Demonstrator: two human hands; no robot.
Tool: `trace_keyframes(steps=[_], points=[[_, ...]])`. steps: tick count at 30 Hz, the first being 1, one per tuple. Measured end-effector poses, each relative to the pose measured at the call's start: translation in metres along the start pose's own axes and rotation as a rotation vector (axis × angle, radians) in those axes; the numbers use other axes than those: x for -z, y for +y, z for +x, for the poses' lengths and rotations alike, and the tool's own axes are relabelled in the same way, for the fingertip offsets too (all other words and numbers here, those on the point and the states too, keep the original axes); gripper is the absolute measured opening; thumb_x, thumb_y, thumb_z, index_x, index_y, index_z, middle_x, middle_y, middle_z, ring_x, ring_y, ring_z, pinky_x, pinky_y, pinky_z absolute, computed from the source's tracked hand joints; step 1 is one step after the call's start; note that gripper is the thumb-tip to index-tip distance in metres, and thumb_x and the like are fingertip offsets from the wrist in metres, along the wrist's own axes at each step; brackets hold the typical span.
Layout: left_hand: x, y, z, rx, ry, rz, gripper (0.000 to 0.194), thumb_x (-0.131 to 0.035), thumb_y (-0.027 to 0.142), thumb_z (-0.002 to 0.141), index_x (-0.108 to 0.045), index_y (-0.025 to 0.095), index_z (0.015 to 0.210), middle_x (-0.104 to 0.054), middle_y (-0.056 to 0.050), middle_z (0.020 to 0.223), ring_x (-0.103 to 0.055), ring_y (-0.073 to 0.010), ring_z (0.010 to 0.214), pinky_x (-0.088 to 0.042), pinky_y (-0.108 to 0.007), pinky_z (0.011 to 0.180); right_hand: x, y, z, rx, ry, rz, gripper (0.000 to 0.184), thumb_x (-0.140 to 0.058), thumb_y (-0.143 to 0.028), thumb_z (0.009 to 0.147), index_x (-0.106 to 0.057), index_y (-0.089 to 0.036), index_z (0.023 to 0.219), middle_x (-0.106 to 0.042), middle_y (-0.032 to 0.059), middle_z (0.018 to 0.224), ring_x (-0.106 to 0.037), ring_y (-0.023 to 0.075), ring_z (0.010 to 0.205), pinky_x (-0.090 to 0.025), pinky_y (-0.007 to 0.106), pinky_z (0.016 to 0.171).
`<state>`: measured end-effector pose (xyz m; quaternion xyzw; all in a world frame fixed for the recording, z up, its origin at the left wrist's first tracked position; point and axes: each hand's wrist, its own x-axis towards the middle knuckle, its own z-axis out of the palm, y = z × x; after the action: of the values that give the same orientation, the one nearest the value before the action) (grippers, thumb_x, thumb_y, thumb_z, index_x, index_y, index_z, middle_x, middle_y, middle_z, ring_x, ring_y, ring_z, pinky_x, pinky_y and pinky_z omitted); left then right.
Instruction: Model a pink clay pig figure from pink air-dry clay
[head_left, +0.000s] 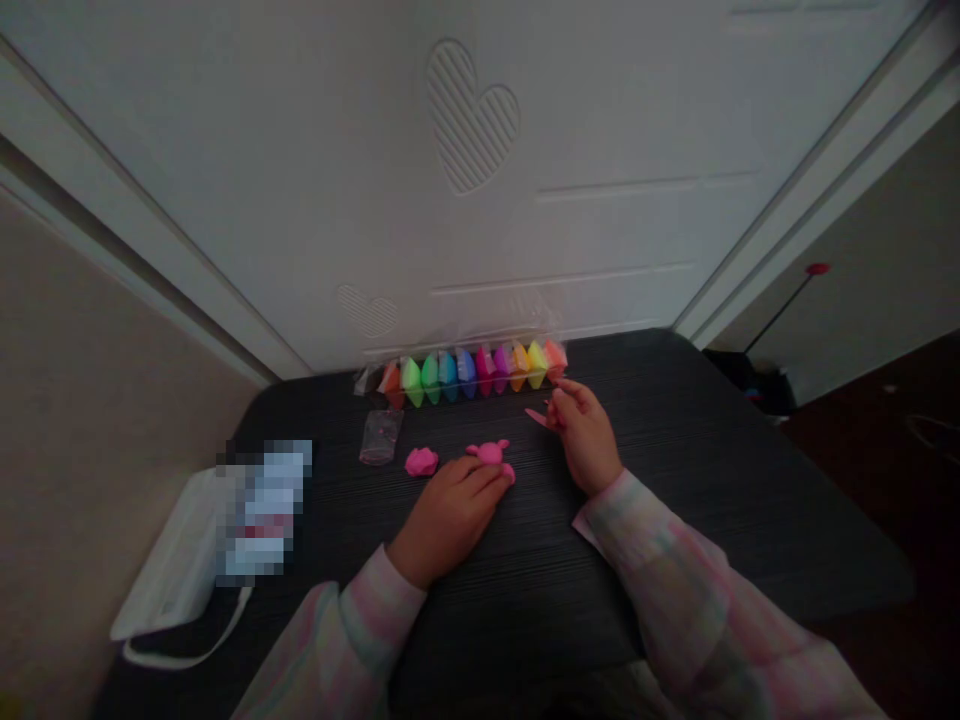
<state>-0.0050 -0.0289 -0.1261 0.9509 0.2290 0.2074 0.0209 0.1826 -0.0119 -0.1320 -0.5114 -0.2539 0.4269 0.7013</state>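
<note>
My left hand (450, 515) lies on the dark table (675, 480), fingers curled against a small pink clay figure (491, 455). A loose pink clay lump (421, 461) sits just left of it. Further right, my right hand (583, 435) pinches a thin pink stick-like tool (537, 417) above the table. A row of coloured clay packs (469, 372) stands along the far edge by the white door.
A small clear plastic bag (380, 438) lies left of the lump. A white bag with a blurred-out patch (187, 570) rests at the table's left edge. The white door (480, 170) rises right behind the table.
</note>
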Motion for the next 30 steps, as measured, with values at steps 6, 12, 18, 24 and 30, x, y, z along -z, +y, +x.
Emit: trace_keyframes(steps=[6,12,18,24,30], points=[[0.002,-0.003,-0.003,0.004,0.144,0.025,0.024,-0.046,0.015,0.084,-0.058,0.014,0.105,-0.067,-0.004,0.099,-0.054,-0.0175,0.089,-0.05,-0.033,0.076,-0.001,-0.002,-0.002,-0.022,-0.021,0.009,0.023,-0.062,-0.031,0.066,-0.054,-0.02,0.084,-0.043,-0.0118,0.046,-0.038,0.0043,0.044,-0.047,0.024,0.058],[0.004,-0.004,-0.003,0.015,0.232,0.043,0.026,-0.048,0.014,0.084,-0.057,0.013,0.107,-0.067,-0.004,0.102,-0.055,-0.0168,0.091,-0.049,-0.032,0.08,-0.001,-0.004,-0.002,-0.022,-0.013,0.012,0.024,-0.062,-0.029,0.064,-0.053,-0.02,0.084,-0.042,-0.0124,0.046,-0.038,0.0045,0.045,-0.049,0.028,0.064],[0.005,-0.008,-0.004,0.063,0.264,0.114,0.025,-0.05,0.014,0.083,-0.058,0.014,0.106,-0.067,-0.005,0.101,-0.055,-0.0175,0.092,-0.048,-0.033,0.08,-0.002,-0.004,-0.003,-0.043,-0.014,0.007,0.023,-0.061,-0.03,0.064,-0.053,-0.02,0.083,-0.042,-0.0119,0.046,-0.04,0.0051,0.047,-0.05,0.03,0.068],[0.001,-0.015,-0.001,0.099,0.253,0.151,0.024,-0.048,0.015,0.084,-0.058,0.014,0.105,-0.067,-0.005,0.1,-0.055,-0.0184,0.091,-0.048,-0.034,0.079,-0.002,-0.001,-0.002,-0.067,-0.029,-0.03,0.021,-0.059,-0.026,0.063,-0.054,-0.02,0.082,-0.042,-0.0111,0.05,-0.039,0.0054,0.048,-0.049,0.035,0.077],[-0.002,-0.013,-0.001,0.064,0.086,0.085,0.023,-0.045,0.016,0.085,-0.059,0.015,0.103,-0.066,-0.006,0.098,-0.055,-0.0185,0.088,-0.047,-0.034,0.075,0.0,0.0,-0.002,-0.025,-0.024,-0.092,0.024,-0.052,-0.017,0.057,-0.054,-0.021,0.08,-0.048,-0.0061,0.073,-0.044,0.0071,0.064,-0.047,0.037,0.083]])
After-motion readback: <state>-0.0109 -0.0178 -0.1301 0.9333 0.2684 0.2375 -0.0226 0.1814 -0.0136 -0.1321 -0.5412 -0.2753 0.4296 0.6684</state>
